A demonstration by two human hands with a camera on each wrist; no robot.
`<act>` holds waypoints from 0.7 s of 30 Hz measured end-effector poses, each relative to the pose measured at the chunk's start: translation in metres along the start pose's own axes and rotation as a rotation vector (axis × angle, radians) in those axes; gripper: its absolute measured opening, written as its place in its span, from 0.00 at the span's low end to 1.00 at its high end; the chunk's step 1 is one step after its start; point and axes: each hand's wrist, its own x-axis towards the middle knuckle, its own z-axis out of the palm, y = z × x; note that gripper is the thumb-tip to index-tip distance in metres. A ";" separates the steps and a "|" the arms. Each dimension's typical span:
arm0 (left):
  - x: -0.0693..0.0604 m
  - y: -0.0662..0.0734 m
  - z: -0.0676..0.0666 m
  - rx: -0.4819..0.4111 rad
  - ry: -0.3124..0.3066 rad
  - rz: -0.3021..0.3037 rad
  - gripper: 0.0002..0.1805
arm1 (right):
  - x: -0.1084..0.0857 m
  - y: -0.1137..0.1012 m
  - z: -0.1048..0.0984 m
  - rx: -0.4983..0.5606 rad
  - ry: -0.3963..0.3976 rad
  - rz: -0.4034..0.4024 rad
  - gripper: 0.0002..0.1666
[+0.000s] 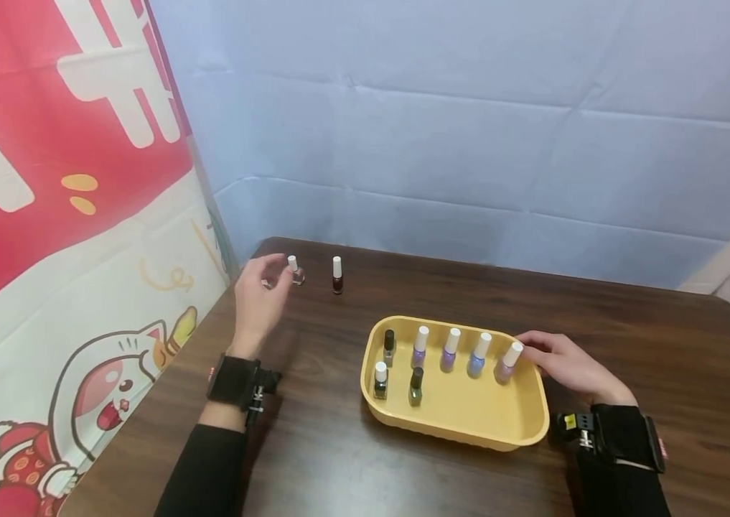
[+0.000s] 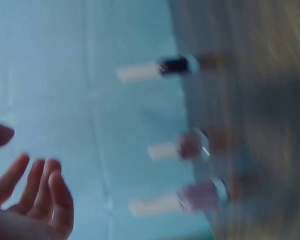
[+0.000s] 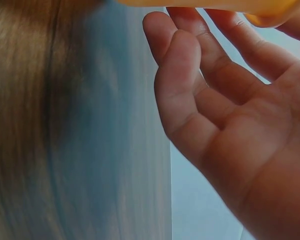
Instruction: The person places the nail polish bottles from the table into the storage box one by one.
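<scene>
My left hand [image 1: 260, 296] is beside the nail polish bottles at the table's back left, fingers loosely bent and holding nothing. Closest to it stands a white-capped bottle of pinkish polish [image 1: 298, 276]; a dark red one [image 1: 337, 282] stands to its right. In the left wrist view, a purple bottle [image 2: 202, 196] also shows, mostly hidden by the hand in the head view. My right hand [image 1: 574, 365] holds the right end of a yellow plastic basket [image 1: 461, 424] at its rim. Inside the basket, several nail polish bottles stand, including a blue one [image 1: 476, 365] and an olive one [image 1: 415, 395].
The dark wooden table [image 1: 313, 431] ends at a pale blue cloth backdrop [image 1: 442, 143]. Along the left side hangs a printed red and white cloth [image 1: 132, 287]. Both wrists wear black straps with small cameras.
</scene>
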 end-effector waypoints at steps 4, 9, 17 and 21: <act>0.013 -0.024 -0.010 0.011 0.083 -0.099 0.20 | 0.000 -0.001 0.002 0.006 -0.002 -0.007 0.27; 0.023 -0.052 -0.017 -0.040 0.064 -0.298 0.23 | 0.002 -0.002 0.002 0.007 -0.003 -0.023 0.26; 0.029 -0.082 -0.005 0.040 -0.019 -0.411 0.22 | 0.005 -0.002 0.003 -0.001 0.002 -0.006 0.26; 0.031 -0.083 0.002 0.115 -0.021 -0.375 0.25 | 0.006 0.000 0.003 -0.001 0.006 -0.016 0.27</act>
